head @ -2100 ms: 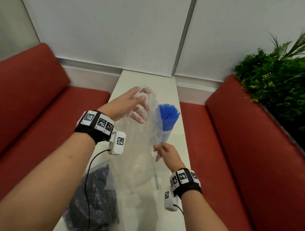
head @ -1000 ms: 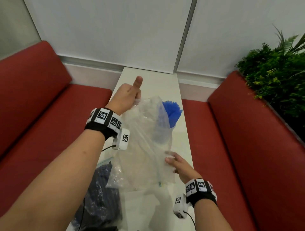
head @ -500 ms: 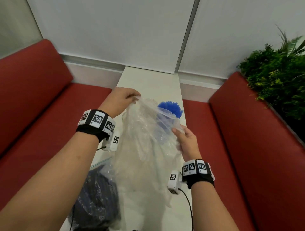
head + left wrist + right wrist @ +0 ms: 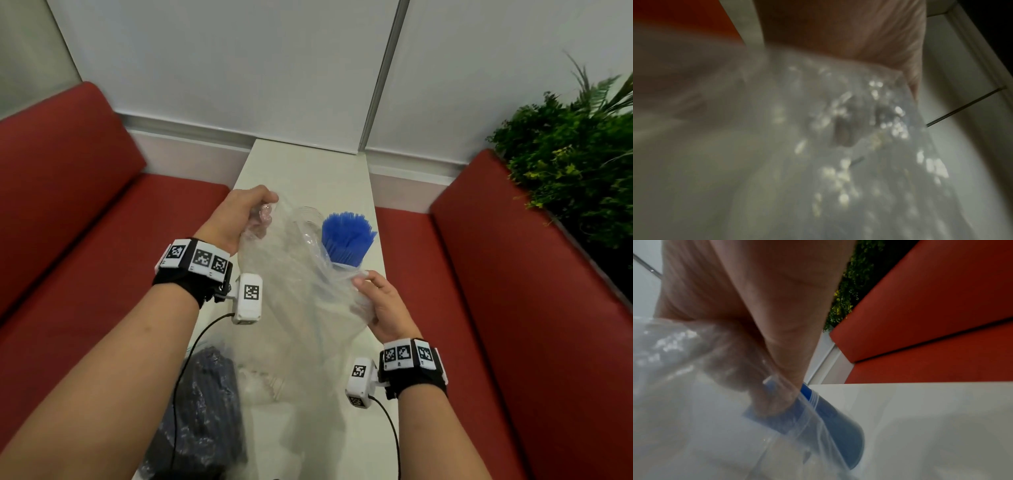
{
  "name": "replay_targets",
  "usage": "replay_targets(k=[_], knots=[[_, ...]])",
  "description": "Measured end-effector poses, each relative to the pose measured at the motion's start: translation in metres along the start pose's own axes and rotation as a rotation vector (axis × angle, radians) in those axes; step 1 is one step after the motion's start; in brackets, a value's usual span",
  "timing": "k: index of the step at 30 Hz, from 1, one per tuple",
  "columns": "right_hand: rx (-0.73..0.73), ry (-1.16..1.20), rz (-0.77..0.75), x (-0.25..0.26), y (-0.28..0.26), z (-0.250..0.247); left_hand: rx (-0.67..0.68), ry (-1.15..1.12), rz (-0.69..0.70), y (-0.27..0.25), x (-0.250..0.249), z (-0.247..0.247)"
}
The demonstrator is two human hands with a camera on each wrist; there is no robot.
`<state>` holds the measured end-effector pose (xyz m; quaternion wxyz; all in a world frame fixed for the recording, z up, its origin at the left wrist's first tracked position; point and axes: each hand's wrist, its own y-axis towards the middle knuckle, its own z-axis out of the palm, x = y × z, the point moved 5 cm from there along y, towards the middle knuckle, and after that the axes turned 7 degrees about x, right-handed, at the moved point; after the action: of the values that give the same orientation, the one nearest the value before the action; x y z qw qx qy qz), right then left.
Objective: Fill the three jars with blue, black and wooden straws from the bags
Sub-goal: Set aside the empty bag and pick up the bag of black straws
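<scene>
Red benches are flanking your narrow white table [image 4: 308,164]. You're gripping the empty clear bag [image 4: 301,301], left hand [image 4: 236,216] bunching one corner, right hand [image 4: 383,301] pinching its edge, beside the blue straws [image 4: 347,236] near the right edge. Try lifting clear, not snagging them.

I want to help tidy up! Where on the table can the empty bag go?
Bare room lies on the far table, between the blue straws and the wall. Nearer, it is crowded: the clear bag and the black straw bag.
</scene>
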<state>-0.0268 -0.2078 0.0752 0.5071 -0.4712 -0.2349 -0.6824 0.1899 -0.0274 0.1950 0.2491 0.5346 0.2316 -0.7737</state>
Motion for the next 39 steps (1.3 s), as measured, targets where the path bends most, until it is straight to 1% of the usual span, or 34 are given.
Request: replay_targets(k=[2, 4, 6, 7, 8, 9, 11, 13, 14, 16, 18, 20, 21, 23, 25, 27, 29, 30, 31, 32, 33, 34, 36, 37, 38, 39], knots=[[-0.019, 0.097, -0.054, 0.005, 0.001, -0.007, 0.051, 0.011, -0.040, -0.001, -0.001, -0.005], [-0.049, 0.204, -0.118, 0.012, 0.000, -0.015, 0.130, 0.003, -0.105, -0.003, -0.001, -0.014], [-0.080, 0.210, -0.163, 0.019, -0.001, -0.021, 0.262, 0.002, -0.153, -0.008, 0.001, -0.019], [-0.089, 0.188, -0.177, 0.021, -0.001, -0.021, 0.315, 0.011, -0.148, -0.010, 0.000, -0.019], [-0.069, 0.172, -0.179, 0.022, -0.001, -0.019, 0.333, 0.037, -0.127, -0.010, -0.001, -0.019], [-0.010, 0.154, -0.152, 0.021, -0.001, -0.015, 0.311, 0.091, -0.092, -0.008, -0.003, -0.018], [0.141, 0.062, -0.035, 0.013, -0.001, -0.001, 0.222, 0.246, -0.007, -0.003, -0.008, -0.013], [0.192, -0.066, 0.046, 0.004, -0.001, 0.007, 0.164, 0.339, 0.072, 0.002, -0.011, -0.005], [0.214, -0.091, 0.059, -0.001, -0.001, 0.008, 0.150, 0.338, 0.102, 0.004, -0.012, -0.001], [0.283, -0.049, 0.069, -0.008, -0.003, 0.007, 0.113, 0.305, 0.139, 0.005, -0.014, 0.002], [0.295, 0.010, 0.097, -0.017, -0.007, 0.002, 0.020, 0.211, 0.153, 0.005, -0.015, -0.001], [0.264, -0.042, 0.153, -0.027, -0.006, 0.001, -0.061, 0.055, 0.162, 0.006, -0.014, 0.000], [0.221, -0.113, 0.178, -0.033, -0.004, 0.000, -0.072, -0.008, 0.171, 0.006, -0.012, 0.003], [0.092, -0.223, 0.167, -0.040, 0.004, 0.000, -0.056, -0.070, 0.191, 0.007, -0.010, 0.009], [-0.047, -0.196, 0.181, -0.049, 0.003, -0.007, 0.022, -0.040, 0.217, 0.007, -0.015, 0.011], [-0.135, -0.118, 0.189, -0.056, -0.002, -0.021, 0.099, 0.089, 0.277, 0.008, -0.027, 0.009], [-0.179, -0.025, 0.159, -0.058, -0.007, -0.030, 0.101, 0.175, 0.313, 0.012, -0.034, 0.004], [-0.188, 0.016, 0.134, -0.056, -0.008, -0.033, 0.090, 0.176, 0.299, 0.014, -0.033, 0.003], [-0.195, 0.059, 0.104, -0.054, -0.009, -0.033, 0.078, 0.168, 0.250, 0.016, -0.027, 0.003], [-0.205, 0.107, 0.069, -0.053, -0.010, -0.034, 0.072, 0.156, 0.154, 0.016, -0.018, 0.004], [-0.219, 0.148, 0.033, -0.050, -0.010, -0.035, 0.087, 0.153, 0.029, 0.015, -0.002, 0.005], [-0.243, 0.173, 0.003, -0.048, -0.009, -0.037, 0.128, 0.186, -0.094, 0.011, 0.016, 0.008], [-0.295, 0.174, -0.030, -0.043, -0.008, -0.040, 0.311, 0.302, -0.279, 0.000, 0.052, 0.016], [-0.306, 0.157, -0.039, -0.042, -0.008, -0.042, 0.405, 0.348, -0.320, -0.006, 0.066, 0.021], [-0.306, 0.141, -0.045, -0.041, -0.009, -0.043, 0.451, 0.380, -0.319, -0.009, 0.076, 0.024], [-0.293, 0.132, -0.041, -0.041, -0.011, -0.045, 0.432, 0.394, -0.286, -0.008, 0.081, 0.024]])
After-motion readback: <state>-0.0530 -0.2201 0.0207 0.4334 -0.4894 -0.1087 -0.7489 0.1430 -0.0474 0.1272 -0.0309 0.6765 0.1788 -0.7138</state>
